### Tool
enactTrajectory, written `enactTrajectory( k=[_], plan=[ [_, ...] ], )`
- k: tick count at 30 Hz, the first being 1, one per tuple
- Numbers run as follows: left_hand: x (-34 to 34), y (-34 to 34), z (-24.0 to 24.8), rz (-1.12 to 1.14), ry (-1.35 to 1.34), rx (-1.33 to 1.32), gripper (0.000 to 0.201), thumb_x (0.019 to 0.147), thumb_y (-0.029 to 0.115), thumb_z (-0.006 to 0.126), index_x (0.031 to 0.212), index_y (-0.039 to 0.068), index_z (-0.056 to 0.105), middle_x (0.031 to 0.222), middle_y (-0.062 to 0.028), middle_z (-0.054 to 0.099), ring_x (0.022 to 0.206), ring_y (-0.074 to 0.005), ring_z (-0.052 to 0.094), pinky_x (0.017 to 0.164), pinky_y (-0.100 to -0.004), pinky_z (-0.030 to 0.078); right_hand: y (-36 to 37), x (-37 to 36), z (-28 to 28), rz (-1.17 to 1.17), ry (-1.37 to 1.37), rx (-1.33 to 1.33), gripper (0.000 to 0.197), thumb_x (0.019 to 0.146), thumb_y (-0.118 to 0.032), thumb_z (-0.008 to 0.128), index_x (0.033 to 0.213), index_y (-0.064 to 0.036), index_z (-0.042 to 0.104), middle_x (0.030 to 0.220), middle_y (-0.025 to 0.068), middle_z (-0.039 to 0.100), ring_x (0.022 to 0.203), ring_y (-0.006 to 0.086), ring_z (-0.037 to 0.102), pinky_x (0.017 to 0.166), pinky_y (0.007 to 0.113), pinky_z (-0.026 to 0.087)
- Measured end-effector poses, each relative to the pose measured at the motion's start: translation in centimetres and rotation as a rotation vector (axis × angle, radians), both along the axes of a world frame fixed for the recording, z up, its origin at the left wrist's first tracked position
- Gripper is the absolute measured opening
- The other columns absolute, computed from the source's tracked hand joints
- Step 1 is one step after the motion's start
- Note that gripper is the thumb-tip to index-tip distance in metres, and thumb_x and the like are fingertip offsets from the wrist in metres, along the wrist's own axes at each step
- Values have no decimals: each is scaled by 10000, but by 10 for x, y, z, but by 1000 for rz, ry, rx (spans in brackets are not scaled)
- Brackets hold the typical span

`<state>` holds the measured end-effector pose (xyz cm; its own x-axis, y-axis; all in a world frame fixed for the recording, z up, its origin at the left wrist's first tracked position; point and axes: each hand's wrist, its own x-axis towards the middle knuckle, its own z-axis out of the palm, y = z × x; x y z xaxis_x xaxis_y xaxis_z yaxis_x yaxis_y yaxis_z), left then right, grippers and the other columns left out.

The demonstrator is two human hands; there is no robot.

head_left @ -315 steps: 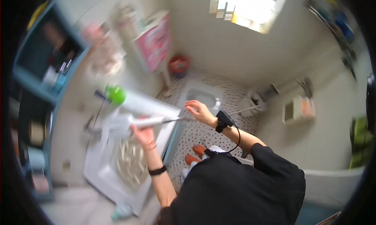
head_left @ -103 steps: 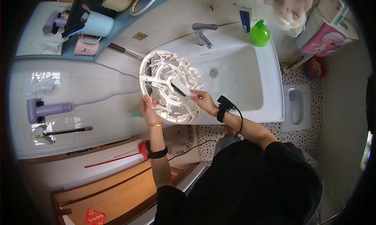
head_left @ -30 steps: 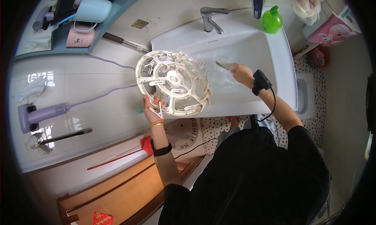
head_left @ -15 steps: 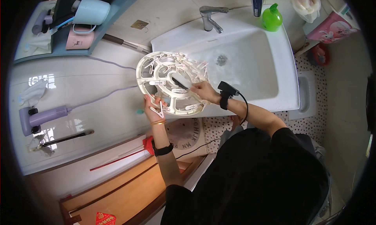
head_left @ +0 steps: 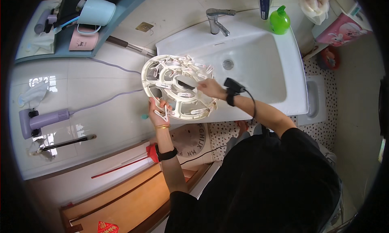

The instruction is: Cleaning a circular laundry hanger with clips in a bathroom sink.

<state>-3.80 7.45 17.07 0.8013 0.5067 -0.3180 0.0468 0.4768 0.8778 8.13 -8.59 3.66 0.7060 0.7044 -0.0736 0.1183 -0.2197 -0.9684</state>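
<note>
A round cream-white clothes-drying hanger (head_left: 153,92) with several clothes pegs is held tilted over the left end of the white washbasin (head_left: 298,83). My left hand (head_left: 157,111) is closed round its near-left rim, where a white peg (head_left: 165,114) sticks out by the fingers. My right hand (head_left: 210,88) grips a white brush (head_left: 187,82) with dark bristles, which lies against the rings near the hanger's middle. The fingertips of the right hand are slightly blurred.
Behind the basin stand a chrome tap (head_left: 216,20), a green apple-shaped bottle (head_left: 279,20) and a dark tube (head_left: 264,6). A purple hair dryer (head_left: 44,121) hangs at left, below a shelf with a blue mug (head_left: 96,12). A squat toilet (head_left: 314,97) is at right.
My right hand and the brush have shifted slightly over the rings. My left hand keeps its hold on the rim. The drain in the basin shows more clearly now.
</note>
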Motion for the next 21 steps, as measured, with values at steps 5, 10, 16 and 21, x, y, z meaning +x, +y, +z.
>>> enactTrajectory(
  k=[5,10,16,21],
  plan=[
    [-3,13,-11,36,-3,-48,292,823,411,481,783,122,465,545,8,361,501,-143,389,468,-267,314,-22,-10,-30,-40,35,130,271,765,-248,547,915,-30,604,713,189,590,648,258,594,608,324,452],
    [-1,21,-20,27,56,-82,305,816,424,484,772,123,464,547,12,358,519,-142,387,506,-274,323,-67,27,10,-114,-199,-5,256,764,-233,538,939,-51,583,738,160,602,669,317,578,604,375,462],
    [1,19,-20,42,53,-75,316,812,433,484,764,123,450,548,15,358,511,-145,391,511,-288,332,-155,46,-35,-316,-187,-670,221,769,-167,490,909,-6,544,770,192,594,719,358,571,614,414,454],
    [-1,15,-18,39,40,-90,309,834,410,459,760,111,446,554,10,354,518,-143,387,509,-285,335,-144,33,-87,-233,68,-483,311,769,-158,511,1035,1,533,822,182,596,689,246,585,592,348,458]
  ],
)
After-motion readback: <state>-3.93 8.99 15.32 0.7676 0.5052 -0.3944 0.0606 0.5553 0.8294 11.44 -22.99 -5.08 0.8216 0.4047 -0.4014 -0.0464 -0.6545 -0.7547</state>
